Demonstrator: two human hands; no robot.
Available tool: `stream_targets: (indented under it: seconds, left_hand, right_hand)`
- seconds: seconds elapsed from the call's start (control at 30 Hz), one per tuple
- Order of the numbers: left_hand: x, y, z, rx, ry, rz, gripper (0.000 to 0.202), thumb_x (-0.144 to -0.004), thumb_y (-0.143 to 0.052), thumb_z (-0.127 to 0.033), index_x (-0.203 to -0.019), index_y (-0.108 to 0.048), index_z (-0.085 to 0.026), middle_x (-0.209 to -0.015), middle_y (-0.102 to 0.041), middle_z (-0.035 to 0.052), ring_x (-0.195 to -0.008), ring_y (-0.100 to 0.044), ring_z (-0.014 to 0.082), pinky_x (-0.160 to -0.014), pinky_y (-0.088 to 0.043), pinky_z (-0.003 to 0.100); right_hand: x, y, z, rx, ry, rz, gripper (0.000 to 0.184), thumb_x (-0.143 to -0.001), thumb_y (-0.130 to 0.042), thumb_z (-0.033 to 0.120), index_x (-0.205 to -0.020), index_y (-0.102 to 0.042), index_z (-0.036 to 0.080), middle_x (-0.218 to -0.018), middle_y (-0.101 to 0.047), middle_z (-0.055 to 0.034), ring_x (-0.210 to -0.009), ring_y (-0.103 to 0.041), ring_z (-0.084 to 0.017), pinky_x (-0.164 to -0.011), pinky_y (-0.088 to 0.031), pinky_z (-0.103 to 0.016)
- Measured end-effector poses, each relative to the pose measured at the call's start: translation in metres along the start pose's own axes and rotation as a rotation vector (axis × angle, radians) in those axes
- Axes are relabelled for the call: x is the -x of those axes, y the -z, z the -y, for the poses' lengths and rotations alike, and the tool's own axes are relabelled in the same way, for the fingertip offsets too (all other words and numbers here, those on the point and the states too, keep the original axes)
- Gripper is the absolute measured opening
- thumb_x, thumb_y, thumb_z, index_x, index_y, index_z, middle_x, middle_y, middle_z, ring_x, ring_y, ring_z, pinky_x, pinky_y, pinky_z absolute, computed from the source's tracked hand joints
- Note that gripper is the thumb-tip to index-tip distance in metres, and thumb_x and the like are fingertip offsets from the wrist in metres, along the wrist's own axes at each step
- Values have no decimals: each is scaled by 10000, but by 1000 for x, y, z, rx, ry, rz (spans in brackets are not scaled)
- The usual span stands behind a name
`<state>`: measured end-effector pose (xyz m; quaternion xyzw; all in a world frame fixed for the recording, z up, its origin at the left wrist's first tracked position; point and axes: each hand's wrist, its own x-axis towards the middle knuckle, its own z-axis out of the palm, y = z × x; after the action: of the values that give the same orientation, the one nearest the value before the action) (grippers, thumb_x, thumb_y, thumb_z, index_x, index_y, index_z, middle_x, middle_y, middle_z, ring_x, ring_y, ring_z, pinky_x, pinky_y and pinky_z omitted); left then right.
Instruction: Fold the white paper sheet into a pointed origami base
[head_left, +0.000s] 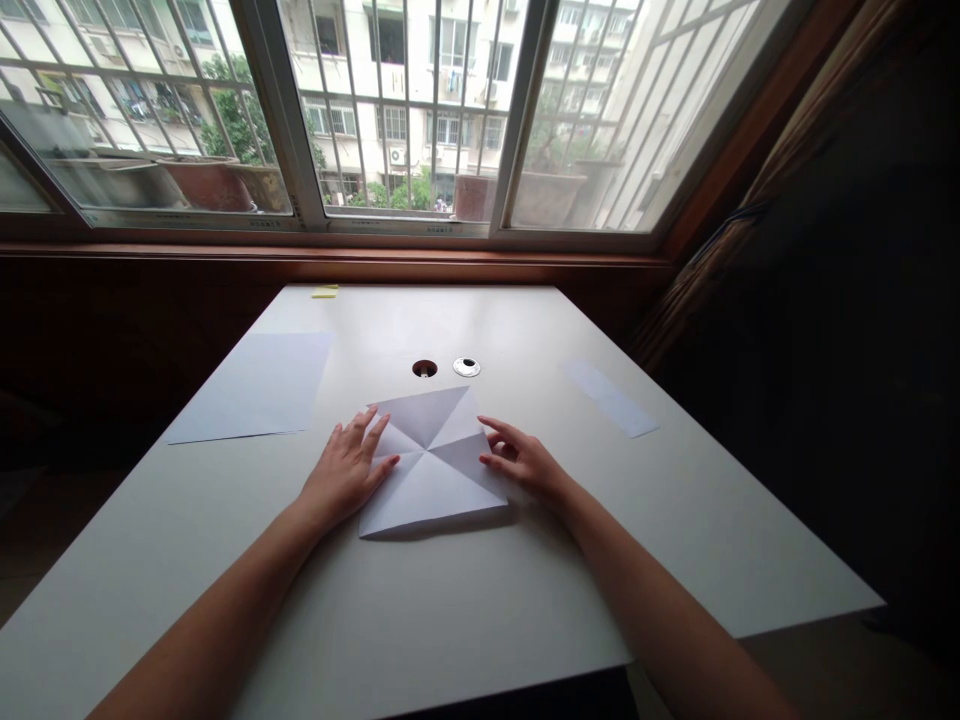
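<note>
A square sheet of white paper lies on the white table in front of me. Creases cross it and meet near its middle, and its near edge lifts slightly off the tabletop. My left hand rests on the paper's left side with its fingers spread, the thumb pointing in toward the creases. At the right edge of the sheet is my right hand. Its index finger and thumb are apart and touch or nearly touch the paper, while the other fingers curl partly out of sight.
On the white table, a larger paper sheet lies at left and a paper strip at right. Beyond my hands are a round hole and its round cover. A yellow slip lies near the far edge, before the barred window.
</note>
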<state>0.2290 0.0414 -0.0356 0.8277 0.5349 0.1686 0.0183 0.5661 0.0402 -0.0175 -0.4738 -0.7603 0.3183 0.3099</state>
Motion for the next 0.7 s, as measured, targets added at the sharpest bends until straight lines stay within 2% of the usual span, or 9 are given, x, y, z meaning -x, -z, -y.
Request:
stream_targets:
  seconds: [0.1, 0.2, 0.3, 0.37, 0.43, 0.47, 0.57, 0.63, 0.7]
  left_hand:
    - [-1, 2, -3, 91, -30, -20, 659, -961, -430, -531, -1537, -196, -311, -1598, -217, 103, -1436, -301, 316, -1186, -192, 549]
    - [-2, 4, -6, 285, 22, -97, 719, -936, -500, -517, -1539, -155, -333, -1598, -171, 100, -1426, -319, 315, -1147, -327, 515]
    - [-6, 6, -8, 613, 193, -237, 850, -889, -586, -513, -1540, -63, -354, -1603, -97, 130, -1353, -437, 319, -1072, -438, 496]
    - [-8, 10, -10, 853, 334, -252, 913, -866, -626, -502, -1528, -10, -382, -1595, -135, 153, -1263, -541, 308, -1015, -491, 485]
    - [-10, 16, -15, 1095, 433, -176, 894, -872, -625, -490, -1525, -27, -364, -1546, -298, 170, -1201, -598, 298, -959, -531, 448]
    - [-10, 19, -18, 1225, 463, -123, 847, -883, -612, -485, -1525, -83, -326, -1476, -422, 173, -1174, -619, 289, -938, -544, 419]
    - [-9, 30, -29, 1599, 509, 65, 656, -859, -645, -460, -1408, -408, -191, -1219, -660, 158, -1022, -692, 301, -837, -582, 392]
    - [-7, 33, -34, 1712, 632, 183, 541, -812, -709, -405, -1253, -552, -133, -1028, -731, 148, -845, -731, 292, -746, -598, 379]
    - [-6, 33, -35, 1760, 753, 267, 440, -790, -732, -364, -1126, -614, -107, -893, -747, 139, -721, -733, 280, -678, -600, 376]
  right_hand:
    - [-3, -8, 5, -68, -45, 25, 449, -828, -648, 422, -1248, -655, 263, -963, -686, -26, -682, -577, -148, -689, -522, -316]
    - [-5, -13, 7, -174, -83, 1, 353, -817, -657, 372, -1142, -717, 247, -944, -710, -32, -725, -590, -166, -716, -517, -332]
    - [-5, -12, 5, -388, -145, -47, 382, -790, -690, 375, -1141, -711, 225, -969, -728, -52, -823, -642, -198, -771, -531, -358]
    - [-5, -11, 3, -502, -177, -84, 410, -761, -726, 384, -1133, -709, 212, -957, -736, -61, -850, -661, -208, -795, -538, -373]
    - [-6, -10, 2, -560, -177, -105, 429, -733, -760, 386, -1119, -711, 206, -956, -743, -69, -847, -670, -208, -824, -539, -394]
    - [-6, -10, 1, -579, -168, -103, 435, -723, -773, 388, -1113, -712, 205, -968, -745, -75, -842, -673, -207, -839, -538, -408]
    - [-7, -13, 2, -627, -136, -74, 436, -718, -788, 392, -1106, -710, 209, -995, -746, -84, -830, -685, -207, -866, -537, -434]
    - [-7, -15, 2, -650, -126, -45, 431, -729, -787, 386, -1116, -703, 216, -998, -744, -79, -831, -692, -204, -865, -540, -426]
    - [-8, -16, 1, -668, -121, -25, 456, -733, -792, 370, -1150, -682, 221, -970, -740, -66, -828, -693, -195, -849, -543, -400]
